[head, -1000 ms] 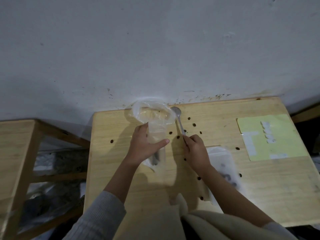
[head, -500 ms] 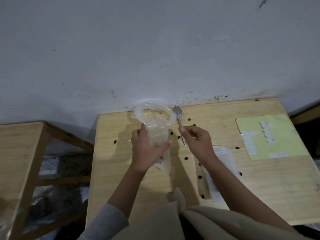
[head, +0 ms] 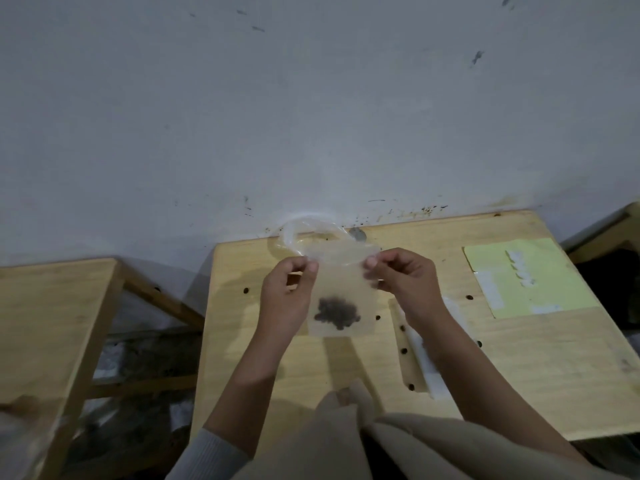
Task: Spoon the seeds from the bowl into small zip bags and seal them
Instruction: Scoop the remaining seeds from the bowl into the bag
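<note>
A small clear zip bag [head: 341, 289] hangs upright above the wooden table [head: 485, 358], with a dark clump of seeds [head: 336, 312] near its bottom. My left hand [head: 289, 292] pinches the bag's top left corner and my right hand [head: 401, 277] pinches the top right corner. Behind the bag, against the wall, stands the clear plastic bowl [head: 294, 233], partly hidden. The spoon [head: 358, 234] shows only its metal bowl just behind the bag's top edge.
Another zip bag [head: 429, 362] lies flat under my right forearm. A yellow sheet with white labels [head: 519, 275] lies at the table's right. Loose dark seeds [head: 246, 291] dot the tabletop. A second wooden table [head: 52, 323] stands to the left.
My right hand has let go of the spoon, which now rests by the bowl, and has taken the bag's top right corner. My left hand shifted from the bag's middle to its top left corner.
</note>
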The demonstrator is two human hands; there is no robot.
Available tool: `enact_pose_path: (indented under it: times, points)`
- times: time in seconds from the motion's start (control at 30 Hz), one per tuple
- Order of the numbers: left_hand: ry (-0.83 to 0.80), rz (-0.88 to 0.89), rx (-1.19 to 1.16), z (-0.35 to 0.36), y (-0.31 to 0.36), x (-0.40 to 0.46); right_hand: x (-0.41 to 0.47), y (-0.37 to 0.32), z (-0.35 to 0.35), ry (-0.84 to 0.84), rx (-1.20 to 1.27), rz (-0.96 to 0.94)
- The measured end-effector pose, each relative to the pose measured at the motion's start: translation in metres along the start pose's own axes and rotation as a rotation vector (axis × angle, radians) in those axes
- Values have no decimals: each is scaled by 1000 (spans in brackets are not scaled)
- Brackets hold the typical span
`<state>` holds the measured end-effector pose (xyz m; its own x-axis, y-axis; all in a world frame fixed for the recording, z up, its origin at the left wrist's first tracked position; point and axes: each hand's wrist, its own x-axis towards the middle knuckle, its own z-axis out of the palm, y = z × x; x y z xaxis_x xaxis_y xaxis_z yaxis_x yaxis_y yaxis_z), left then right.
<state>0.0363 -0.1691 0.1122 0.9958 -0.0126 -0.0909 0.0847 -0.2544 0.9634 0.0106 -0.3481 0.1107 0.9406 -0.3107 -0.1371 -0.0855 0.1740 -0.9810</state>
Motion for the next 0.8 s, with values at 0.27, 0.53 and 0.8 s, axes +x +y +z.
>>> enact_pose_path:
  times: [0.27,0.53,0.8]
  points:
    - [8,130,-123,-1,11,-12,-19,-15,1,55,13,-168]
    - [20,251,-204,-3,26,-27,-41,-21,12,46,69,-180]
    - [12,181,-260,0,28,-45,-54,-27,19,24,-27,-212]
